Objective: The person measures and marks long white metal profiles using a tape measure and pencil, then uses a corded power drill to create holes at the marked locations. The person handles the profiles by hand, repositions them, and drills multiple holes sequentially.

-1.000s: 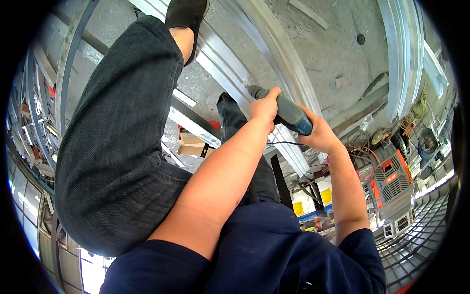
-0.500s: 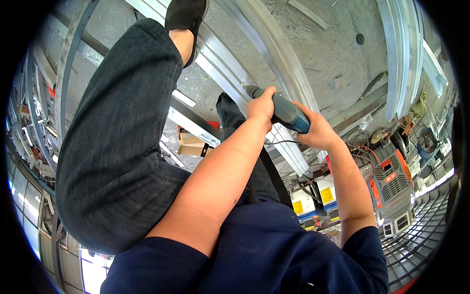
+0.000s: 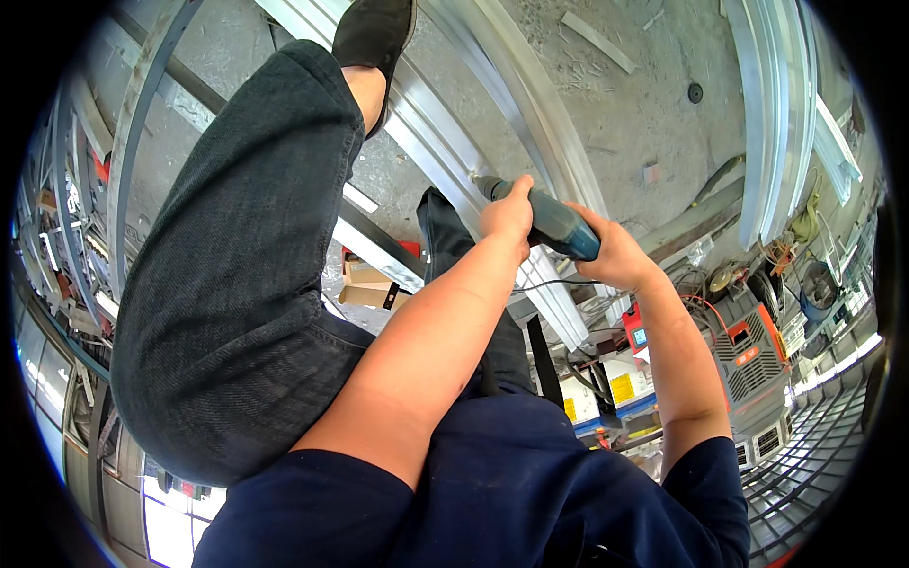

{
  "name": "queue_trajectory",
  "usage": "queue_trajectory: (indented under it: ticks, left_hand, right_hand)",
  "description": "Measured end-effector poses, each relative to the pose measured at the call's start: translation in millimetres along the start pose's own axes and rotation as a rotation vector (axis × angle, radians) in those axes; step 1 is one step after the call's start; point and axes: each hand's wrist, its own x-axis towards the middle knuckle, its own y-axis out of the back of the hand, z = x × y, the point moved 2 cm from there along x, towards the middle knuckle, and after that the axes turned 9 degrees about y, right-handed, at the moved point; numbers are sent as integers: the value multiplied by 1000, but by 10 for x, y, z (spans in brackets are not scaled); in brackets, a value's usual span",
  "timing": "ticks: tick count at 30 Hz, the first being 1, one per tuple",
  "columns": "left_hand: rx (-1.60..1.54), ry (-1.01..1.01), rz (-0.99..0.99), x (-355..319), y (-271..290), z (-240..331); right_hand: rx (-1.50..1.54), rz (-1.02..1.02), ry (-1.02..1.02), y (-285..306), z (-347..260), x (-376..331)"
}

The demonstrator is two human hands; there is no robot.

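Observation:
A teal and dark electric drill [image 3: 565,227] lies across both my hands, its dark chuck end against or just over a silvery metal profile [image 3: 445,142]. My left hand [image 3: 508,220] is wrapped round the front part of the drill, close behind the chuck. At the drill's rounded rear end, my right hand [image 3: 620,254] is closed on the housing. A thin black cord [image 3: 554,282] runs below the drill. Whether the bit touches the metal is too small to tell.
Long metal profiles [image 3: 765,123] lie on the right of the concrete floor. An open cardboard box [image 3: 367,284] sits beneath my legs. To the right stand a grey and orange machine [image 3: 750,348], tangled cables and a blue bucket [image 3: 818,289]. My bent left leg [image 3: 237,275] fills the left side.
The view has shifted slightly, and a red device with a small screen now shows beside my right forearm. Both hands keep their grip on the drill, its front end at the metal profile.

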Motion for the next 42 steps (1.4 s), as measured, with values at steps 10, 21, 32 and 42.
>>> queue_trajectory:
  ticks: [10,21,32,42]
  left_hand:
    - [-19,9,0,11,2,1]
    - [-14,17,11,42,17,-27]
    - [-38,-1,2,-11,9,2]
    - [-6,31,20,-71,-25,29]
  right_hand:
    - [3,-23,-22,8,-26,22]
    - [-3,-6,-8,-26,3,9]
    - [-25,-4,-12,-7,-62,14]
    - [-8,-21,-15,4,-25,24]
